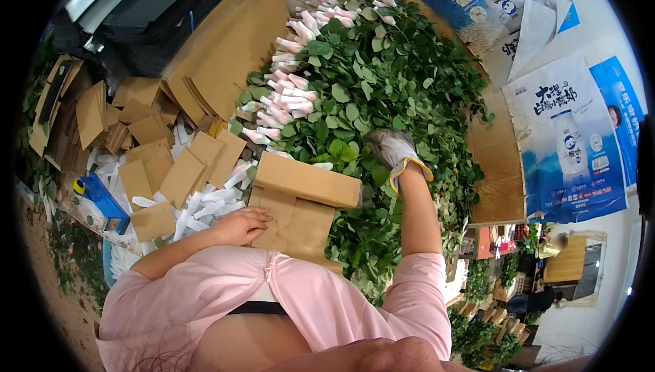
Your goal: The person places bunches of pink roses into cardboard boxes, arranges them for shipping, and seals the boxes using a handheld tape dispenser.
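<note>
Dozens of flowers (295,104): pale pink heads in white sleeves, stacked along the left side of a big green heap, right in front of the person
Leaves (355,85): tons of them, spreading right from the heads and down toward the person's front
Right hand (396,155): in a grey glove with yellow trim, reaching into the leaves; fingertips are buried, so I can't tell if they've got anything
Left hand (245,225): bare, palm down, fingers stretched out and close together, resting on the left part of some flat cardboard (293,229)
Long box (307,179): brown, lying across the top end of that flat cardboard, just beside the leaves
Left-side mess: loose cardboard pieces (183,175) piled over white sleeves (205,208), plus a blue thing with a yellow end (102,198), no clue what
Behind the mess: a tall brown cardboard panel (239,44) leaning at a tilt, dark stacked sheets (150,24) past it
Right wall: blue and white posters (573,147)
</note>
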`<state>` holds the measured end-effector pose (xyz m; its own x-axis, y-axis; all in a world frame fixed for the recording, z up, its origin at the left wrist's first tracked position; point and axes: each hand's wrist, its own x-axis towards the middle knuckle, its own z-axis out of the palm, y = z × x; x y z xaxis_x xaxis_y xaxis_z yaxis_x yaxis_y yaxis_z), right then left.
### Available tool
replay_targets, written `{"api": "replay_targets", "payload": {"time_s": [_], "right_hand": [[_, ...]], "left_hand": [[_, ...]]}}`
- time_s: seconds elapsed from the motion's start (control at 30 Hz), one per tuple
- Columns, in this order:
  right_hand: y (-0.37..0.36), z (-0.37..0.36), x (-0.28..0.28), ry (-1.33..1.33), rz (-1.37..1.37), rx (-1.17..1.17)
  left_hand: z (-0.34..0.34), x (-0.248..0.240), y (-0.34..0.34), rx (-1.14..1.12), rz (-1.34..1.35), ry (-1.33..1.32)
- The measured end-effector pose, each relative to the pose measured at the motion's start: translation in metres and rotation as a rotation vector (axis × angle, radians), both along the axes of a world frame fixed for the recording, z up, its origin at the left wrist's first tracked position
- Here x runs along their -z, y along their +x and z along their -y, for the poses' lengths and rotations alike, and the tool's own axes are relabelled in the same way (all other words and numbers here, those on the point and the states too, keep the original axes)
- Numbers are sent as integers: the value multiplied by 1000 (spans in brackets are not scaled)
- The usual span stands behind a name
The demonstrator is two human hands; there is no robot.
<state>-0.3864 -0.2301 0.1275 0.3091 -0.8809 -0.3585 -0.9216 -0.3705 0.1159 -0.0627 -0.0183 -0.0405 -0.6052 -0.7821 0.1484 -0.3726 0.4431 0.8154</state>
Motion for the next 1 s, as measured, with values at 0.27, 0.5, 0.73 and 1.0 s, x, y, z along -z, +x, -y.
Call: {"api": "replay_targets", "payload": {"time_s": [0.27, 0.5, 0.73, 1.0], "right_hand": [[-28, -3, 7, -168, -2, 0], [50, -35, -66, -318, 291, -14], [41, 24, 13, -523, 332, 266], [-2, 77, 115, -514, 354, 663]], "left_hand": [[6, -6, -8, 44, 0, -35], [2, -5, -1, 9, 3, 38], [2, 8, 1, -25, -19, -7], [9, 10, 4, 38, -20, -26]]}}
